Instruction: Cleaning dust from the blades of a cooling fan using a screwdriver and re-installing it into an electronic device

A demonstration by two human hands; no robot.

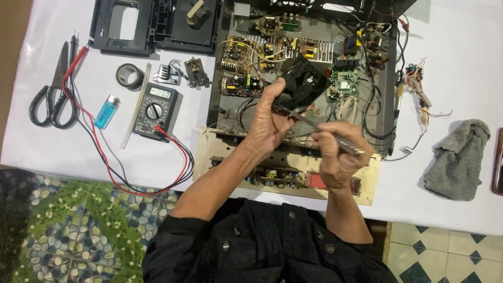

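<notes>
Left hand (268,121) covers the lower-left corner of the black fan (303,79), so fingertip contact behind it can't be read. Right hand (338,157) wraps the tool (335,137); handle mostly hidden in the fist, tip lost against the fan's edge, type unclear. Beneath both hands, parts of the open chassis (220,78) and front panel (367,194) are blocked. Far right of the grip, a dark object (498,160) is cut by the frame edge. Above, the chassis top is cropped. Multimeter (155,110) display too small to read.
</notes>
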